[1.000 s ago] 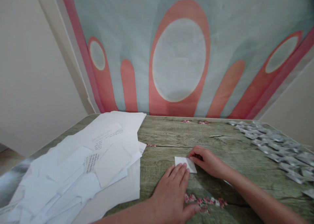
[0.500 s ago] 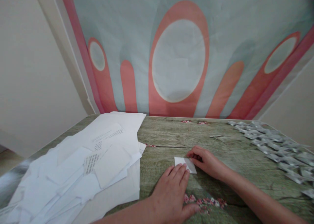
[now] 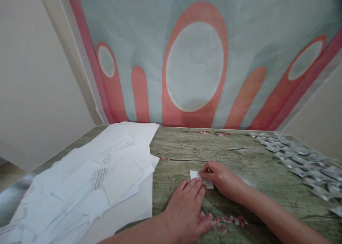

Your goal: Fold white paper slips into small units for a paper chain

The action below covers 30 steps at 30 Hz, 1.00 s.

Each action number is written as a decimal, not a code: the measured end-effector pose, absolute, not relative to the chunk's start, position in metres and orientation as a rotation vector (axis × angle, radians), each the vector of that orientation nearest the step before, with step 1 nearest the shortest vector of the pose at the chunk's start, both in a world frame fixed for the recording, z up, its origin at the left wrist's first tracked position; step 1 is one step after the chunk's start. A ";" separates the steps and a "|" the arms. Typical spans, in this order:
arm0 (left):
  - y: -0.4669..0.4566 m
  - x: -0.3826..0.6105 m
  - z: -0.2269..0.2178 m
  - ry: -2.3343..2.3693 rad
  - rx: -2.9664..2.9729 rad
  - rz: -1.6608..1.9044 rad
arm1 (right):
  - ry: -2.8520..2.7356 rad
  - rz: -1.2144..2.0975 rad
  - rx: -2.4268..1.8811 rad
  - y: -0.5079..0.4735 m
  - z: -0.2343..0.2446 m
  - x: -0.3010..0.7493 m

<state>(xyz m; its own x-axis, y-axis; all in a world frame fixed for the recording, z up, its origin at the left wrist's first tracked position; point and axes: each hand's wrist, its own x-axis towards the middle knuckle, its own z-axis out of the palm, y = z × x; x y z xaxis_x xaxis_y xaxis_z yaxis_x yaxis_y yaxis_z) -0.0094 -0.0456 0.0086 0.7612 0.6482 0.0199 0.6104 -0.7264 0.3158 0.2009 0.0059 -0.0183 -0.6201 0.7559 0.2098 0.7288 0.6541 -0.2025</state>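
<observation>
A small white piece of paper lies on the wood-patterned table in front of me, partly covered by my fingers. My left hand rests flat over its near side, fingers stretched out and thumb spread to the right. From the right, my right hand reaches over the paper, its thumb and forefinger closed in a pinch on it close to the left fingertips. The pinched part is mostly hidden by the fingers.
A large loose pile of white paper sheets, some printed, covers the left of the table. Several small greyish folded pieces lie in rows along the right side. Behind the table hangs a pale green and coral printed backdrop.
My right hand has moved slightly left, its fingertips going from the paper's right edge to over its middle. My left hand stays in place on the paper.
</observation>
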 end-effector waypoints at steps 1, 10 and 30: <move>-0.045 -0.010 0.009 0.984 2.675 0.195 | -2.602 0.131 -1.199 0.006 -0.018 0.201; -0.040 -0.007 0.017 1.028 2.674 0.263 | -2.599 0.223 -1.181 0.003 -0.007 0.201; -0.039 -0.003 0.016 1.121 2.831 0.153 | -2.626 0.194 -1.244 0.004 -0.009 0.199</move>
<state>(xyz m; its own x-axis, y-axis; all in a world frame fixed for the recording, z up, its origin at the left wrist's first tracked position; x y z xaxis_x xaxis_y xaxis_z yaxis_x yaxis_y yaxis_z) -0.0027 -0.0385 0.0158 0.7252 0.6860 0.0589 0.6767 -0.7259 0.1226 0.1988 0.0041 -0.0094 -0.6138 0.7754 0.1485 0.7451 0.6311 -0.2158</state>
